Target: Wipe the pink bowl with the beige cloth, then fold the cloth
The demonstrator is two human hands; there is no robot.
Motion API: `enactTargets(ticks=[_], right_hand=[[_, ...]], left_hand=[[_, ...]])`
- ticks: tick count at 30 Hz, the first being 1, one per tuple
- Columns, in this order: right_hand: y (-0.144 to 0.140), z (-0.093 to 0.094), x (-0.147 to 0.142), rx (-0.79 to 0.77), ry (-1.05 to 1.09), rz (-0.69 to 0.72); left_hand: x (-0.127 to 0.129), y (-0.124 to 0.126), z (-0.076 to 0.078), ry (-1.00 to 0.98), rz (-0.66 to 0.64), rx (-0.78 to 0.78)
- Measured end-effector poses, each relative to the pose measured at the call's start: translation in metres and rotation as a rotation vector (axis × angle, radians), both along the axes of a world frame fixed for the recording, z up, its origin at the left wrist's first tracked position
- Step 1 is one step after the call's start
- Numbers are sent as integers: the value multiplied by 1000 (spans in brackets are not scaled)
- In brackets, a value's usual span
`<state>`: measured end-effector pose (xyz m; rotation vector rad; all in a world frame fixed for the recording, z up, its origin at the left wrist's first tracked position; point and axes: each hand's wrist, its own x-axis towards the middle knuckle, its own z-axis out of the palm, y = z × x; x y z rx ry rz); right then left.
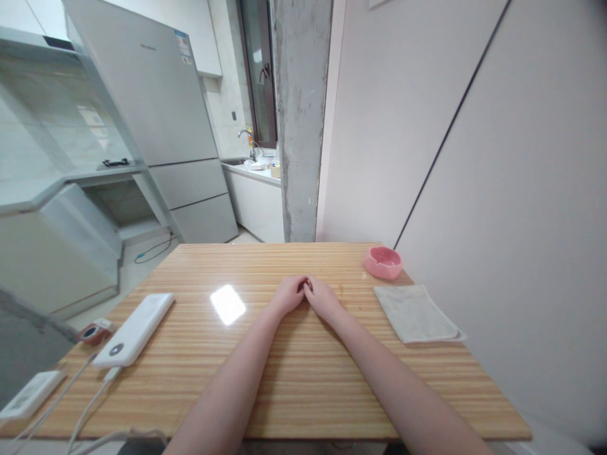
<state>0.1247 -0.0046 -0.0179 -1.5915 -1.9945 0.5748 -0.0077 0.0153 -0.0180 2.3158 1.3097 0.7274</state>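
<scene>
My left hand [288, 294] and my right hand [322, 297] meet over the middle of the wooden table [256, 265], toward its far half. Both have curled fingers, and the fingertips come together at the thumbs. A tiny dark or brownish spot shows between them, too small to name. Whatever the fingers hold, if anything, is hidden by the hands. Closest to my right hand are a folded grey cloth [417, 313] and a pink ashtray [383, 262] at the table's right side.
On the left lie a white power bank [137, 328] with a cable plugged in, a small reddish-brown object [93, 333] and a white power strip [32, 395]. A wall [427, 158] borders the right side. Beyond the table stand a concrete pillar [303, 126] and a fridge [147, 95].
</scene>
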Motion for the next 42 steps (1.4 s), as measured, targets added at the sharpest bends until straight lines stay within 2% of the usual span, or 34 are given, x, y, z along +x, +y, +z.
enactTargets(ticks=[9, 19, 42], right_hand=[[-3, 6, 0, -12, -9, -2], [1, 0, 0, -14, -12, 9], [1, 1, 0, -8, -9, 16]], left_hand=[[0, 2, -3, -9, -11, 18], [1, 0, -1, 14, 0, 2], [0, 1, -2, 16, 9, 10]])
